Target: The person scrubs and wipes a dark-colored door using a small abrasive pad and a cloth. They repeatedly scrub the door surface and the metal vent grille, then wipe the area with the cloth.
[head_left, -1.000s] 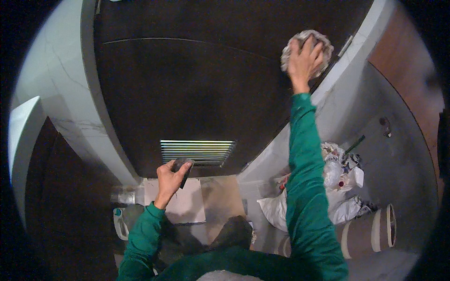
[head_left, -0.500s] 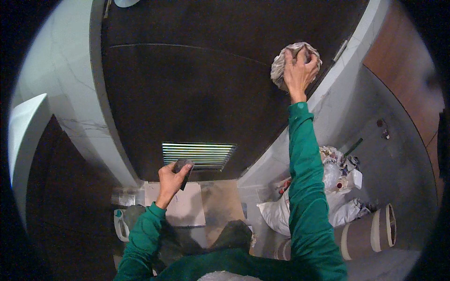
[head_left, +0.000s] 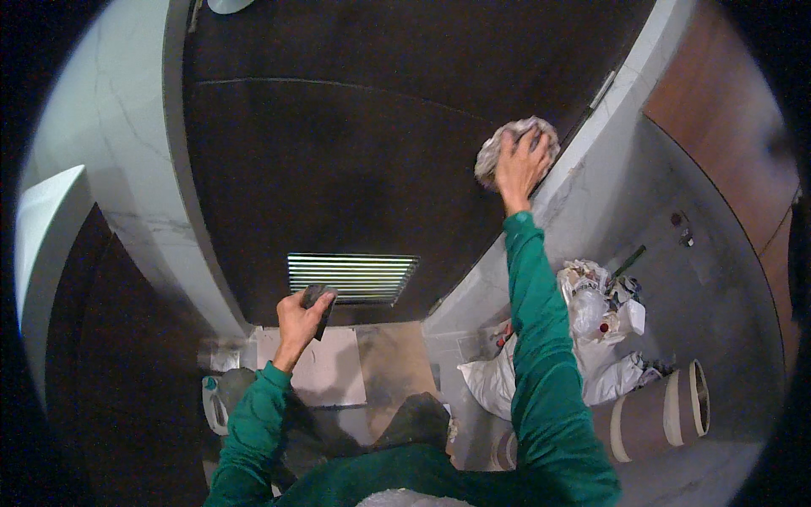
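My right hand [head_left: 520, 169] presses a crumpled, pale, stained cloth [head_left: 488, 162] against the dark brown door [head_left: 363, 177], close to the door's right edge. The fingers are spread over the cloth and grip it. Lower and to the left, my left hand [head_left: 296, 328] is closed around a small, dark, flat piece [head_left: 323, 316]; its exact kind cannot be made out. That hand is in front of the lower left part of a slatted vent [head_left: 353, 272] set in the door, with light showing through the slats.
A pale marbled frame [head_left: 182, 169] borders the door on the left. At right lie white sacks and rubbish [head_left: 596, 329], beside a brown-and-cream cylinder [head_left: 646, 427]. Pale board [head_left: 317, 367] and brown board [head_left: 393, 359] cover floor below the vent. A white jug [head_left: 214, 407] stands at lower left.
My right hand and the cloth have moved down the door and a little left, staying near its right edge. My left hand still holds the dark piece, shifted slightly left.
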`<state>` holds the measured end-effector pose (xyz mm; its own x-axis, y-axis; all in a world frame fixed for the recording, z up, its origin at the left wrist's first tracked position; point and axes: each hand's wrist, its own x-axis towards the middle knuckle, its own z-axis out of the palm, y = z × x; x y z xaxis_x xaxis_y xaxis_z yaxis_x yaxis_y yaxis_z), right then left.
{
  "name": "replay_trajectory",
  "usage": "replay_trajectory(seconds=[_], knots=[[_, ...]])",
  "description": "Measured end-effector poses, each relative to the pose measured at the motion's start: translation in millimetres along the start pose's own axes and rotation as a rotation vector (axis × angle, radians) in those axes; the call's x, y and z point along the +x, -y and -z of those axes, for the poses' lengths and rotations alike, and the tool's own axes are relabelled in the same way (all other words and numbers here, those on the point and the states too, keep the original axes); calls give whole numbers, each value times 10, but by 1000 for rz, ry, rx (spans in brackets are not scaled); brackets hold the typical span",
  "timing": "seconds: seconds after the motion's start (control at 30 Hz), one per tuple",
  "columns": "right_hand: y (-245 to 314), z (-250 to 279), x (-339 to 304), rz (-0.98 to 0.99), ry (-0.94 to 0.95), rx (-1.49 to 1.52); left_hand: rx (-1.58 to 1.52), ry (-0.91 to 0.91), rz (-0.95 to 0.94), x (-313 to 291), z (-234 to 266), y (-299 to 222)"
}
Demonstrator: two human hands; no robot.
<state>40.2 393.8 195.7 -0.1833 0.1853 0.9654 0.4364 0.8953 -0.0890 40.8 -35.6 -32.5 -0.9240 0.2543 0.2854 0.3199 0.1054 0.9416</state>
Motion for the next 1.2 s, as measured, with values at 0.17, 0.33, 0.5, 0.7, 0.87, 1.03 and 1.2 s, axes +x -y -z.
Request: replay_trajectory(seconds=[0.17, 0.33, 0.5, 0.7, 0.87, 1.03, 1.2], knots=[[-84, 231, 1675, 187, -11, -341, -42, -22, 75, 33, 36, -10], [-94, 382, 2246, -125, -122, -45, -40, -7, 74, 52, 18, -104], [-323, 156, 730, 51, 26, -328, -102, -34, -41, 46, -43, -161], [-461, 198, -378, -347, 298, 126, -23, -8, -33, 8, -31, -151], [106, 268, 3, 134, 78, -34, -68, -27, 32, 26, 25, -106], [1239, 286, 949, 788, -135, 40, -56, -39, 2, 67, -8, -69], [2012, 292, 1173, 637, -252, 83, -35, -34, 24, 84, -28, -66]])
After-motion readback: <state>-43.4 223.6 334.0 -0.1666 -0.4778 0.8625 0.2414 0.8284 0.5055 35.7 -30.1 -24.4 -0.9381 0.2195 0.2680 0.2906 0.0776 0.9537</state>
